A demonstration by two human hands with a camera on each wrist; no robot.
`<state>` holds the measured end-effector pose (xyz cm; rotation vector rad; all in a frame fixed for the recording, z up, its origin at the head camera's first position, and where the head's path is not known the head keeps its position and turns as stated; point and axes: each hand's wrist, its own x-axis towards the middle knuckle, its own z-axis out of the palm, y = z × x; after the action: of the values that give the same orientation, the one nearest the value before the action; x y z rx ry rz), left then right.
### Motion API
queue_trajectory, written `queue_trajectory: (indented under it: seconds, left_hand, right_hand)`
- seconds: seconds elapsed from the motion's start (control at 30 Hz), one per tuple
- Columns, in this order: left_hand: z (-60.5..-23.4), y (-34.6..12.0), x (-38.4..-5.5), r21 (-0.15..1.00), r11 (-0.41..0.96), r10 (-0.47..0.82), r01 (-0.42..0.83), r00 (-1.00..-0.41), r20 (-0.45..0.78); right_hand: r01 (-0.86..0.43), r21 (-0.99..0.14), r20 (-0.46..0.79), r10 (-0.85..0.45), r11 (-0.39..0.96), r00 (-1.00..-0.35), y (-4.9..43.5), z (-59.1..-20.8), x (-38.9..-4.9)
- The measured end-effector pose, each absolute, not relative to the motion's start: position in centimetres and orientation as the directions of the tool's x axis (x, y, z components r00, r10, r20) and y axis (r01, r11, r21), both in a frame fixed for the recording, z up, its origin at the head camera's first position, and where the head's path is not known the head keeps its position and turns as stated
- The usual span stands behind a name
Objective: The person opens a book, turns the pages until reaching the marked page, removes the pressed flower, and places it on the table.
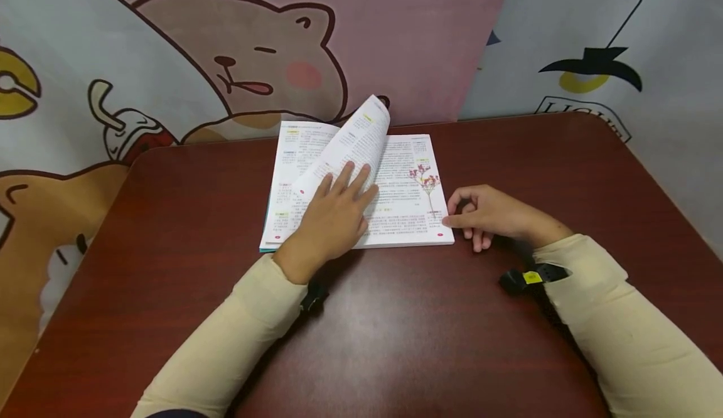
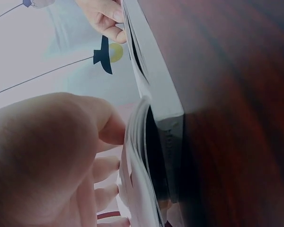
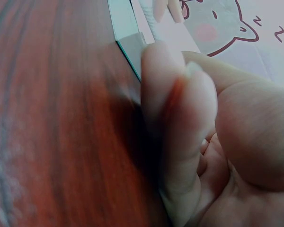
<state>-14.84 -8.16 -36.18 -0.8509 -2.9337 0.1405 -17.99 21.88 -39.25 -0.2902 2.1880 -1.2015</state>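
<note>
An open book [image 1: 401, 217] lies on the table, with printed text and a pink flower drawing on its right page. A lifted page [image 1: 361, 132] curls up across the middle, its top end standing above the book. My left hand [image 1: 333, 214] rests on that page with its fingers spread and straight. In the left wrist view, the page edges [image 2: 132, 142] bow up near the fingers of my left hand [image 2: 47, 151]. At the book's lower right corner, my right hand [image 1: 486, 214] holds the edge between thumb and curled index finger. The right hand's lower fingers [image 3: 184, 113] are bent beside the book.
The dark red-brown wooden table [image 1: 395, 342] extends around the book on all sides. Behind its far edge hangs a cloth or wall covering [image 1: 429, 41] with cartoon animals and a lamp. A dark strap with a yellow label [image 1: 533, 277] is on the right wrist.
</note>
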Motion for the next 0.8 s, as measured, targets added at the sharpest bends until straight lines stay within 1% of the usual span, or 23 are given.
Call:
queue_trajectory:
  seconds: [0.17,0.4,0.57,0.7,0.8]
  left_hand:
    - [-36.15,-8.24,-14.78,-0.118,0.842,0.532,0.527,-0.846,0.022]
    - [-36.19,-8.28,-14.70,-0.096,0.854,0.508,0.512,-0.859,-0.067]
    - [-36.27,-8.30,-14.70,-0.087,0.858,0.501,0.506,-0.862,-0.074]
    - [-36.30,-8.33,-14.62,-0.058,0.864,0.492,0.499,-0.864,-0.105]
    - [-36.33,-8.33,-14.62,-0.047,0.862,0.498,0.505,-0.861,-0.104]
  right_hand:
    - [0.103,-0.819,-0.416,-0.461,0.564,-0.784,21.78,-39.14,-17.94]
    - [0.110,-0.818,-0.423,-0.462,0.564,-0.780,21.74,-38.98,-17.86]
    - [0.108,-0.817,-0.417,-0.452,0.566,-0.789,21.74,-38.88,-17.88]
    - [0.117,-0.818,-0.428,-0.460,0.563,-0.778,21.75,-38.98,-17.88]
    - [0.116,-0.817,-0.425,-0.454,0.565,-0.783,21.74,-38.98,-17.87]
